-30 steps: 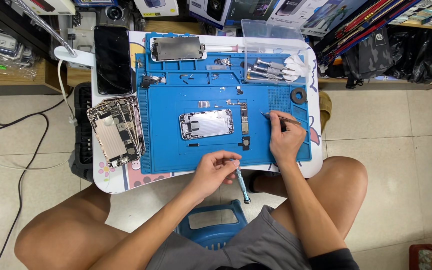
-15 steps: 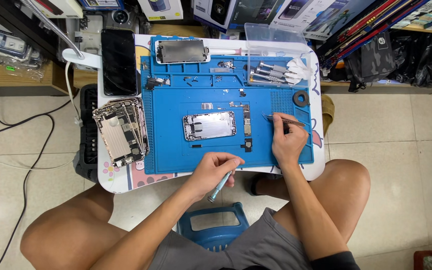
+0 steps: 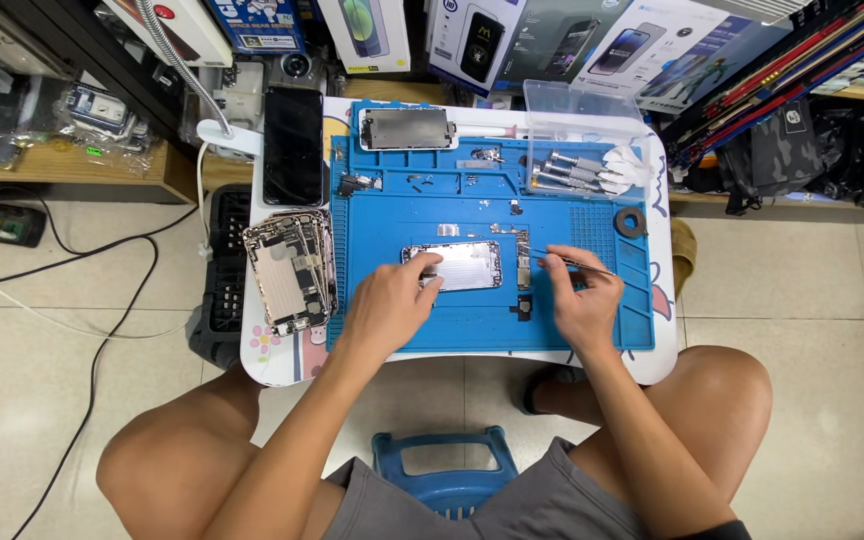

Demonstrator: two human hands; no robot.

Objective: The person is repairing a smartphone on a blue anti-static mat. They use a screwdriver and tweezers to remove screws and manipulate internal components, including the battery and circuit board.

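Your left hand (image 3: 389,300) has moved up since half a second ago; its fingers now rest on the left end of the opened phone (image 3: 457,265) mid blue mat (image 3: 432,325). The blue tool isn't visible anymore. Right hand (image 3: 582,300), right of the phone, keeps pinching tweezers (image 3: 574,262).

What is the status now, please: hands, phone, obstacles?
Left hand on the open phone, fingers at its left end. Right hand holds tweezers beside it. Small loose parts lie between them.
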